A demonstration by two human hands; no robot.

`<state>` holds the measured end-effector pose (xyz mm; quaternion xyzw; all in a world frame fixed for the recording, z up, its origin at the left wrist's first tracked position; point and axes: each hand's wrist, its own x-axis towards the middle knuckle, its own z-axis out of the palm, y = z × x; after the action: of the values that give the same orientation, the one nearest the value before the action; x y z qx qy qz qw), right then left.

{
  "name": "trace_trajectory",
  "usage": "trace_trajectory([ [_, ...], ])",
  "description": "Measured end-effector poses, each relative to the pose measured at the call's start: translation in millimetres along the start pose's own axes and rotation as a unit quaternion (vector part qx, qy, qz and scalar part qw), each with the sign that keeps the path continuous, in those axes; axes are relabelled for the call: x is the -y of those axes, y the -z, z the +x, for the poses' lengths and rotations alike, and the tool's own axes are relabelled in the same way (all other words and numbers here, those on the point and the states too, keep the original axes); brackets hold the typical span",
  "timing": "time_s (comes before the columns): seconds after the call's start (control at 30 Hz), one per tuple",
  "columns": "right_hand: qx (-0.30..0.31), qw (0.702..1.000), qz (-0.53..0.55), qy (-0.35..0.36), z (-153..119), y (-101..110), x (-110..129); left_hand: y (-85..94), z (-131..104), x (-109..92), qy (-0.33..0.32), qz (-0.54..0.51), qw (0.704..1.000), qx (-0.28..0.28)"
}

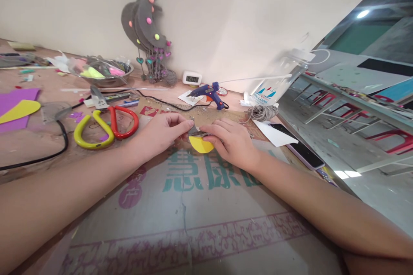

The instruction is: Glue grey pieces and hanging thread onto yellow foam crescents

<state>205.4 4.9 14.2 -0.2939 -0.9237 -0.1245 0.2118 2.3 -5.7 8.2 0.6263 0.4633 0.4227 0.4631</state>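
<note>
Nearest me: printed cardboard sheet (145,219) on the desk (69,88), green characters and a purple pattern band. Both my hands are over its far part. Right hand (230,142): fingers closed on the yellow piece (200,145), thumb over its right edge, piece sitting between my hands, rounded side toward me. Left hand (163,133): thumb and index nearly together at the dark grey piece (195,131) along the yellow one's far edge; can't tell whether they grip it. Off to my left, scissors (105,124) with one yellow and one red handle loop, then a purple sheet (19,126) at the left edge of view. To the right, phone (305,150) partly under white paper (274,133), grey twine coil (263,112) just beyond. Further back: blue glue gun (211,90) on its side, metal bowl (106,81) full of craft bits, clear bottle (279,79), small white clock (192,78). Grey crescent decoration (145,25) against the wall (222,21). Far right, red stools (396,141).
</note>
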Motion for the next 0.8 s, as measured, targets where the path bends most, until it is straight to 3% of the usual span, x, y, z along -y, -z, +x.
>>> trace_trajectory([
  [0.3, -0.002, 1.000, 0.016, 0.006, -1.5, -1.5, -2.1, 0.6, 0.1, -1.9, 0.002, 0.006, 1.000, 0.011],
  [0.57, -0.024, 0.999, 0.028, -0.009, -2.6, -1.2, -1.5, -2.1, 0.4, 3.6, -0.003, -0.017, 1.000, -0.017],
  [0.8, 0.005, 1.000, 0.009, -0.006, -0.9, 0.3, 1.0, -1.3, -0.3, 1.5, -0.001, 0.003, 1.000, -0.014],
])
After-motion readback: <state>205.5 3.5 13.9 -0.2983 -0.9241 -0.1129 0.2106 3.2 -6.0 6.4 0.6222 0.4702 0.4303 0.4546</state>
